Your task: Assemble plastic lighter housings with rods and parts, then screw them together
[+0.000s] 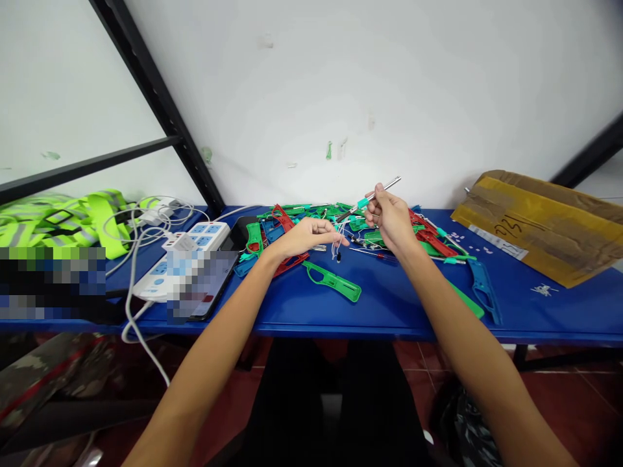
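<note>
Nearest the front edge of the blue desk (pixel 389 311) a green plastic handle (pixel 333 281) lies flat, with a blue plastic piece (pixel 483 287) off to its right, well apart from it. Just beyond, the left hand (pixel 304 237) hovers low over the desk. Its fingers are drawn together, pinching thin white wires (pixel 335 245) that hang down to a small dark tip. The right hand (pixel 389 217) is raised a little higher and close beside the left. Its fingers pinch a slim metal rod (pixel 384 188) with a teal sleeve, tilted up to the right. Under and behind both hands spreads a loose pile of red, green and blue plastic parts (pixel 282 217), lying straight on the desk and not in any tray. To the left a white power strip (pixel 195 250) carries plugged-in white cables (pixel 141 240). Neon yellow vests (pixel 58 217) are heaped beyond it. At the far right a taped cardboard box (pixel 540 227) lies on the desk. I cannot tell what is inside it.
</note>
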### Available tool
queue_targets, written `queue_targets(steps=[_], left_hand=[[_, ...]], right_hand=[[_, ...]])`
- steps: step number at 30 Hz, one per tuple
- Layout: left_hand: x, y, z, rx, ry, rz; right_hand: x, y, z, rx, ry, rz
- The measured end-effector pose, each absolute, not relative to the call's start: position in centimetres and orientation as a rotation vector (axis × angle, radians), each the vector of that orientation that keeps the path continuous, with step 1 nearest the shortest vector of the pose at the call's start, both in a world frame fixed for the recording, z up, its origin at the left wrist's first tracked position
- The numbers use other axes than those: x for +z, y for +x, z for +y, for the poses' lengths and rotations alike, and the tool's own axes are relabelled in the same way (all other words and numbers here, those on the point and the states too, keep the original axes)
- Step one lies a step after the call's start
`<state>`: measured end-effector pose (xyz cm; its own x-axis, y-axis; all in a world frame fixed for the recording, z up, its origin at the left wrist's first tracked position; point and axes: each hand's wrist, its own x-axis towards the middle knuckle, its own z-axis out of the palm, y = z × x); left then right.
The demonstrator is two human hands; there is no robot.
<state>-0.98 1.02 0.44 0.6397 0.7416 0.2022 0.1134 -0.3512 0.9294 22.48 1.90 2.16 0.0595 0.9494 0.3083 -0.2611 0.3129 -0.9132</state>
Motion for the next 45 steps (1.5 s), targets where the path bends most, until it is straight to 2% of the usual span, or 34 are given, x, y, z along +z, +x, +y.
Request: queue_targets(steps=[16,45], left_hand=[[0.1,-1.1,1.3,0.665,1.899,0.718],[-0.3,-1.1,2.0,0.801,1.751,0.725]], right_hand=[[1.9,22.3,1.8,1.041,-0.800,-1.286],[1.9,23.4,2.3,0.962,-0.859,-1.221]])
